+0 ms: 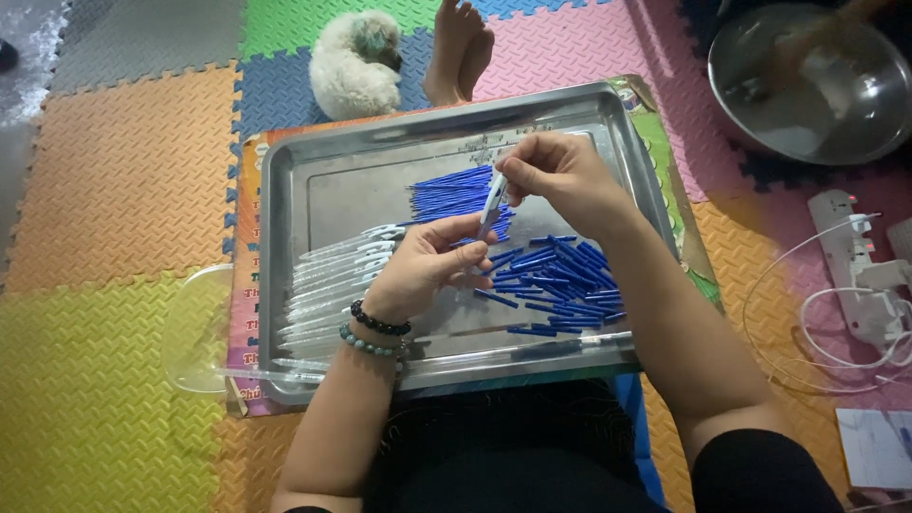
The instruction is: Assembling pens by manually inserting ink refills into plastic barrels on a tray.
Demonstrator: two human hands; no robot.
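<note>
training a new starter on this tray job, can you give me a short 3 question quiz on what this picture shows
1. True or false: both hands have a grip on the same pen above the metal tray.
2. Which wrist wears the two bead bracelets? A left, B right, C both.
3. Fill in: the loose blue refills lie to the ____ of the row of clear pen barrels, as the person sees it.

Key
1. True: the left hand holds its lower end, the right hand pinches its top.
2. A, left.
3. Right.
</note>
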